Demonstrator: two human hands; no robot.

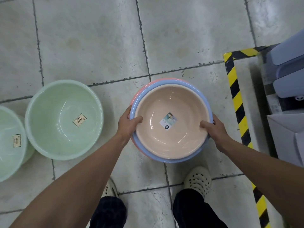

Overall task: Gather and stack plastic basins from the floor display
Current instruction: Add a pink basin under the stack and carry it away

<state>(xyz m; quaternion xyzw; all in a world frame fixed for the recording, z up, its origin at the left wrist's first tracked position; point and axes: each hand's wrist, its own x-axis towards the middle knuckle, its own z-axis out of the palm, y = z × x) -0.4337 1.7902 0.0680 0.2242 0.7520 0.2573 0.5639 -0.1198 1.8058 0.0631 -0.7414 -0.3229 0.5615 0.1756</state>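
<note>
A: Where's the stack?
B: Ahead of my feet, over the tiled floor (98,46): the beige basin (164,145) nested in the blue basin (171,160), and that in the pink basin (139,93).
A: And your grip?
B: My left hand (130,124) and right hand (215,129) clamp opposite rims, thumbs curled inside the beige one. A green basin (49,129) and a second green basin (6,162) sit on the floor to the left, apart from the stack.

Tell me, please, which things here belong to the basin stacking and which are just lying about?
Job: peach basin, blue basin and pink basin, nested, gripped by left hand and right hand; large green basin and cut-off green basin on the floor.
Lying about: hazard tape, grey-blue plastic goods, pale box.
</note>
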